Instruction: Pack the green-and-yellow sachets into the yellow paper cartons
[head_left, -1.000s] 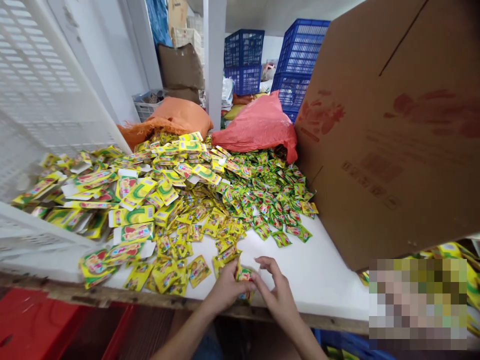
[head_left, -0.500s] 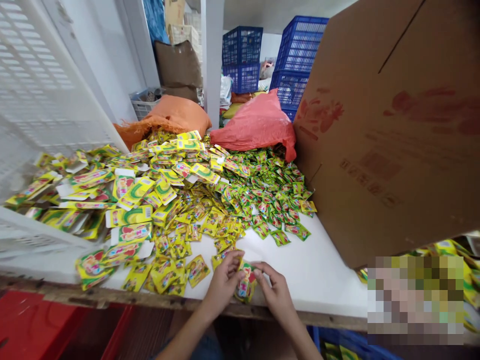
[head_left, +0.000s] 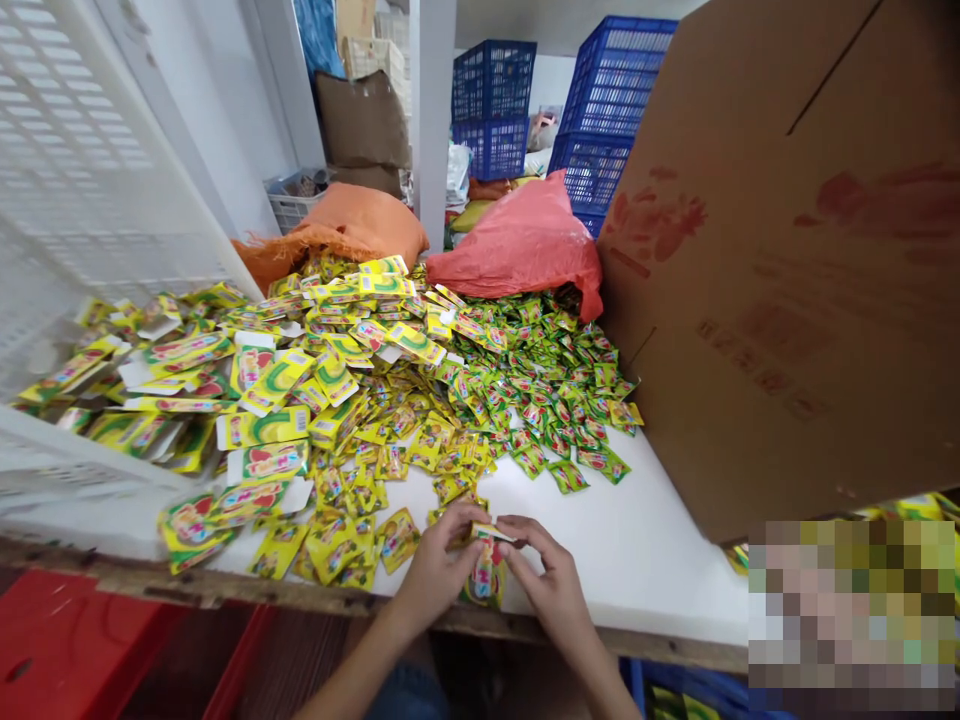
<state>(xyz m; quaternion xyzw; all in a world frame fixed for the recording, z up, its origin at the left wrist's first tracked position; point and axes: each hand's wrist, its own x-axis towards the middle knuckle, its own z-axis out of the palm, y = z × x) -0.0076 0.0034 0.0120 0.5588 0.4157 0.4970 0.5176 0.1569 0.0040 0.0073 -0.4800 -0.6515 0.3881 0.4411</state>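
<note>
Both hands grip a small yellow-and-green candy box with a red fruit picture, held upright near the table's front edge. My left hand pinches its upper left side. At the upper right, the fingers of my right hand are closed on the box's top edge, where a pale flap shows. Just left of my hands lie loose yellow sachets. Green sachets spread out beyond them, and a heap of similar boxes with open white flaps rises to the left.
A large cardboard carton stands tilted on the right. An orange sack and a red sack lie behind the heaps. On the left is a white crate; blue crates are stacked at the back. A red stool sits below.
My fingers have drawn closer together at the top of the box, and its pale flap now shows between them. The whole view has shifted slightly.
</note>
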